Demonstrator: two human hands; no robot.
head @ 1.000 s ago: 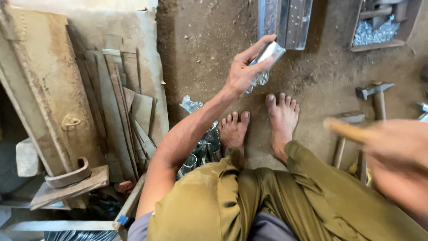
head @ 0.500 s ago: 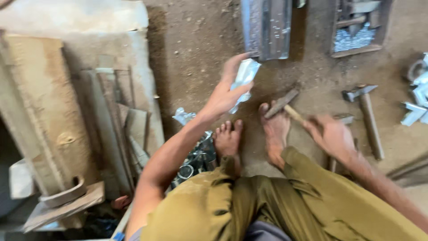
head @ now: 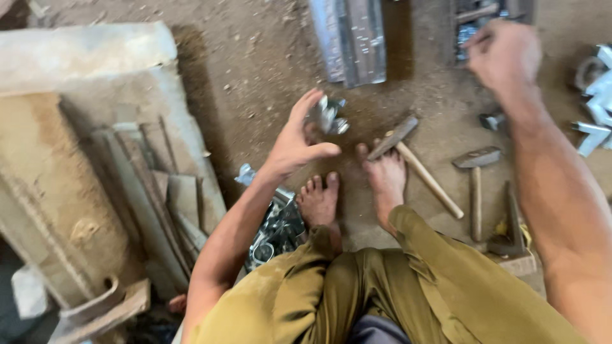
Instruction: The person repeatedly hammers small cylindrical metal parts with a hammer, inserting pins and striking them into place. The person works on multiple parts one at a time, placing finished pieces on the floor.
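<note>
I sit low on a dirt floor with both bare feet [head: 319,200] in front of me. My left hand [head: 296,143] is stretched forward above my left foot and holds a small shiny metal piece [head: 329,116] at its fingertips, thumb spread apart. My right hand [head: 503,54] is raised at the upper right, empty, with its fingers loosely curled over a tray of small metal parts [head: 468,28]. A wooden-handled hammer [head: 417,162] lies on the ground, its head against my right foot's toes.
Grey metal channel strips [head: 350,38] lie at the top centre. A second hammer [head: 475,185] and another tool [head: 513,223] lie to the right. Shiny metal parts [head: 277,229] are piled by my left foot. Wooden boards [head: 159,197] lean at the left, and white brackets [head: 596,108] lie at the right edge.
My right hand has let go of the hammer, which now lies by my right foot, and has moved up to the parts tray. My left hand still has the metal piece.
</note>
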